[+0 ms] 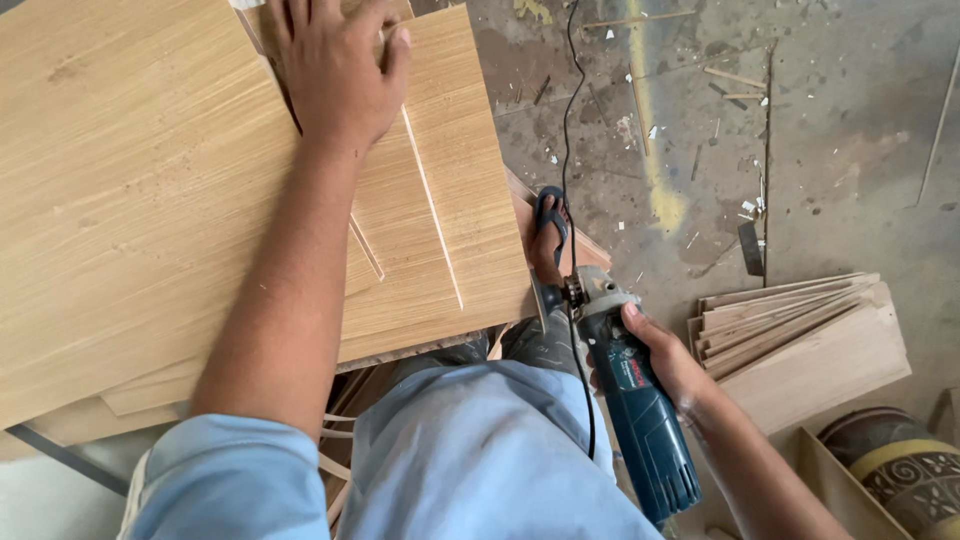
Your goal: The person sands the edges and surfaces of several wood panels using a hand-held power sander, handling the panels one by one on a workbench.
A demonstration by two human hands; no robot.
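Note:
My left hand (338,70) lies flat, fingers spread, on the top of a stack of light oak-veneer boards (130,190). Two thin cut lines run across the upper board beside my forearm. My right hand (668,362) grips the blue body of an angle grinder (632,395), held low by my right thigh. Its metal head (590,292) points away from me, just off the boards' right edge, apart from the wood. The black cord (570,110) runs from the grinder across the floor.
My foot in a dark sandal (548,232) rests on a wood piece beside the boards. A pile of cut wood strips and offcuts (795,335) lies at the right. A patterned round container (900,465) sits at bottom right. Chips and dust litter the concrete floor (830,130).

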